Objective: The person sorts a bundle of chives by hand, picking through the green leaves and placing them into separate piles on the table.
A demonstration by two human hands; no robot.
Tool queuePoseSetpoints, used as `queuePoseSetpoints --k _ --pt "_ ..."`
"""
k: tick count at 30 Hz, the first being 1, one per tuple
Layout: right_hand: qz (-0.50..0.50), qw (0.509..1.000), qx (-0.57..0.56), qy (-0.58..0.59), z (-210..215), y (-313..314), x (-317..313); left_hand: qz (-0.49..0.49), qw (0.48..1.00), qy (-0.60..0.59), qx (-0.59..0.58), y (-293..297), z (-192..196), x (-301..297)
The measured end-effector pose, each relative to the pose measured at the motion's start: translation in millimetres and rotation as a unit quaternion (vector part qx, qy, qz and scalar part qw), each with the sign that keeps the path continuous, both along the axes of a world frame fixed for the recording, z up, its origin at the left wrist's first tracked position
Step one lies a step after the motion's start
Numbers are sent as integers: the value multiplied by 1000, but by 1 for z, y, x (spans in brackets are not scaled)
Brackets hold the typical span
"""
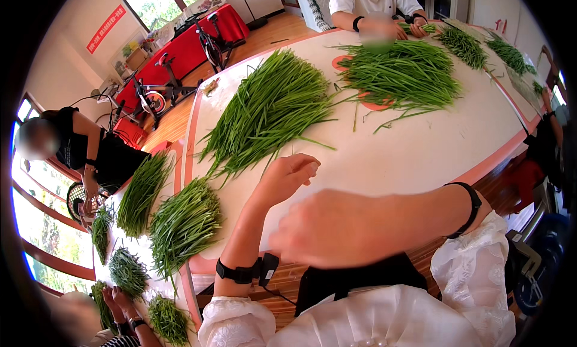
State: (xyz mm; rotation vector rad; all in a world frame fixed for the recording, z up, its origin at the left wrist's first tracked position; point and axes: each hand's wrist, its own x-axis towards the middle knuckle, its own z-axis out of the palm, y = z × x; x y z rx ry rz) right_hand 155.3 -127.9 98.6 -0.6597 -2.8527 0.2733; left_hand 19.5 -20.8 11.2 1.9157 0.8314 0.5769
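My left hand (287, 180) is raised over the near part of the table, its fingers curled together, and nothing sticks out of them. My right hand (309, 228) reaches across in front of me toward the left forearm. It is smeared by motion, and its fingers cannot be made out. Closest beyond my left hand lies a big heap of green garlic chives (267, 103). A second chive heap (401, 73) sits farther right. To the left, another pile of chives (185, 221) has its pale cut ends toward me. Neither hand touches a heap.
The white table (415, 151) has a pink border. Across it, a person (369, 4) handles chives. At the left, a person in black (99, 145) and another person's hands (117, 302) are beside smaller bunches. Exercise bikes (159, 91) stand on the wooden floor behind.
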Motion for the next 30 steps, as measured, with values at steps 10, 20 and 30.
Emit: queuePoseSetpoints --k 10,20,30 --pt "-409 902 -41 133 -102 191 95 76 933 -207 -284 31 -1 -20" --pt "-396 889 -136 184 -90 182 80 121 925 -235 -273 36 -12 -24" --pt "-232 947 -117 190 -86 99 42 50 991 -123 -32 23 -15 -12"
